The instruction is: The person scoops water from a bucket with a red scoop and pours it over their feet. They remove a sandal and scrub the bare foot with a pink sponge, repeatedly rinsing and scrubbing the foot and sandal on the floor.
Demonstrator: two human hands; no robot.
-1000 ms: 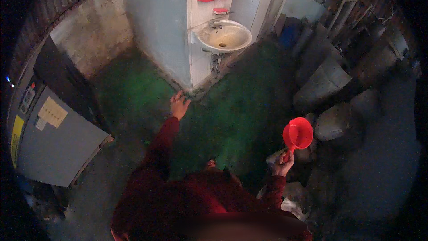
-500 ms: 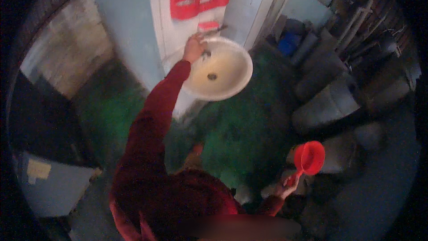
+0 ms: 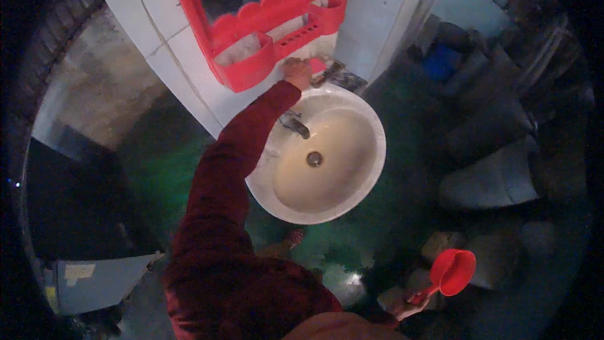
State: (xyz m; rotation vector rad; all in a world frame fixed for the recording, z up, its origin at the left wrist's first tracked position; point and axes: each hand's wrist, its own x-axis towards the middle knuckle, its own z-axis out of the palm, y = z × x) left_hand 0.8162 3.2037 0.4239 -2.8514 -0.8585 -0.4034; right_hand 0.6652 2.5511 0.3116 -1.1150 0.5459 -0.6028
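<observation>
My left hand reaches over the back rim of the white washbasin, just behind the dark metal tap. Right beside its fingers is a small red block-like thing on the ledge; blur hides whether they touch it, and how the fingers are bent is unclear. At the lower right, my right hand is closed round the handle of a red plastic dipper. The dipper's round bowl is held away from the basin.
A red mirror frame with shelf pockets hangs on the white tiled wall, above my left hand. Grey drum-like containers and a blue object stand in the dim area on the right. A grey box-like thing is at lower left.
My left hand has gone from beside the tap to the ledge by the small red thing. The view has shifted closer to the basin and mirror. My right hand keeps hold of the dipper.
</observation>
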